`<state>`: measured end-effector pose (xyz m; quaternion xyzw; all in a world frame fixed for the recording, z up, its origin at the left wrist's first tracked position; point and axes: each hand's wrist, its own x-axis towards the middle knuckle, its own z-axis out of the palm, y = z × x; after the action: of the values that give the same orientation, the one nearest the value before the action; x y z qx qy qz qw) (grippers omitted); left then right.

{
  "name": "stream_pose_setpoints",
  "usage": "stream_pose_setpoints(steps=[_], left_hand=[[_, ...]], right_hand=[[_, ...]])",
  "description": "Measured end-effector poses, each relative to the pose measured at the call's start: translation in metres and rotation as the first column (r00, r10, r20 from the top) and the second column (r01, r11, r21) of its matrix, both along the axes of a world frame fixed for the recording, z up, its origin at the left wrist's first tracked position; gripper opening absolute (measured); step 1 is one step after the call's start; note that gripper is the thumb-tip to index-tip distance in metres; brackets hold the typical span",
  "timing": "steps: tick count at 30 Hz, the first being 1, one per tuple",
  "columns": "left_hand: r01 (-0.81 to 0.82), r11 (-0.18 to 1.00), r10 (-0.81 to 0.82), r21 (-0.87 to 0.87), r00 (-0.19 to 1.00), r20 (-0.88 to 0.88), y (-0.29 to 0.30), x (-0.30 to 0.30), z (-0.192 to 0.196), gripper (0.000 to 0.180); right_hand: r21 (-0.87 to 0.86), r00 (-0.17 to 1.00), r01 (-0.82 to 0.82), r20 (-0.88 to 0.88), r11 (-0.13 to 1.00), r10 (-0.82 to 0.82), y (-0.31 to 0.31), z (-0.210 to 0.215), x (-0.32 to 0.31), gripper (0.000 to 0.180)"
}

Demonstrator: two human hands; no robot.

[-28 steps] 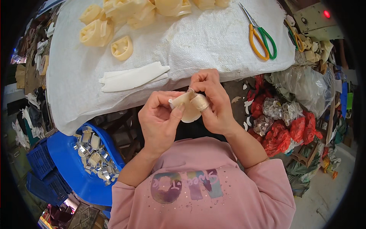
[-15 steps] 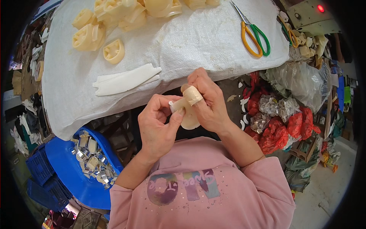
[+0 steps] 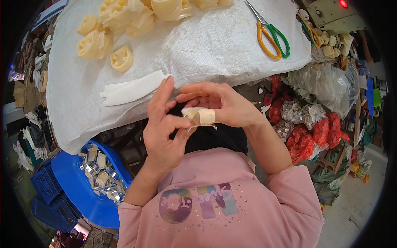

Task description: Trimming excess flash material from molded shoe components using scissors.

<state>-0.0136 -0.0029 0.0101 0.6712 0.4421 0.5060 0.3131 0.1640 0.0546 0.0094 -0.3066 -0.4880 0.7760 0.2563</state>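
Observation:
My left hand [image 3: 162, 134] pinches a small cream-coloured piece [image 3: 190, 110] between thumb and a bent finger, in front of my body. One of its other fingers stretches up to the end of the white strips [image 3: 132, 89] on the table edge. My right hand [image 3: 233, 105] curls around the other side of the piece, its thumb, wrapped in beige tape [image 3: 206, 117], pressed against it. Fingers hide much of the piece, so its full shape does not show. Farther up lie a single cream moulded part [image 3: 121, 58] and a heap of similar parts [image 3: 128, 14].
Scissors [image 3: 271, 39] with one yellow and one green handle lie on the white sheet [image 3: 198, 49] at right. A blue basin [image 3: 70, 173] of shiny metal-edged pieces stands at lower left, beside blue crates [image 3: 43, 182]. Red bags [image 3: 302, 140] and clear plastic [image 3: 326, 84] fill the right side.
The piece has turned between my hands and shows more edge-on. A left finger has stretched up toward the white strips. My right hand's fingers have swung left and lower.

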Motion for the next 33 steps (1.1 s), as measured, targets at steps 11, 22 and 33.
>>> stream_pose_setpoints(steps=[11,22,33], left_hand=[[0.028,0.996,-0.042,0.087,0.986,0.164,-0.003,-0.009,-0.005,0.044],[0.495,0.713,0.165,-0.496,0.57,0.805,-0.005,0.011,-0.011,0.068],[0.475,0.766,0.231,-0.432,0.424,0.876,-0.005,0.012,-0.007,0.048]], right_hand=[[0.441,0.956,0.284,-0.065,0.851,-0.286,-0.007,-0.004,0.003,0.065],[0.676,0.935,0.328,-0.132,0.66,-0.329,-0.024,-0.017,-0.026,0.075],[0.716,0.959,0.162,0.048,0.679,-0.279,-0.017,-0.014,-0.018,0.072]])
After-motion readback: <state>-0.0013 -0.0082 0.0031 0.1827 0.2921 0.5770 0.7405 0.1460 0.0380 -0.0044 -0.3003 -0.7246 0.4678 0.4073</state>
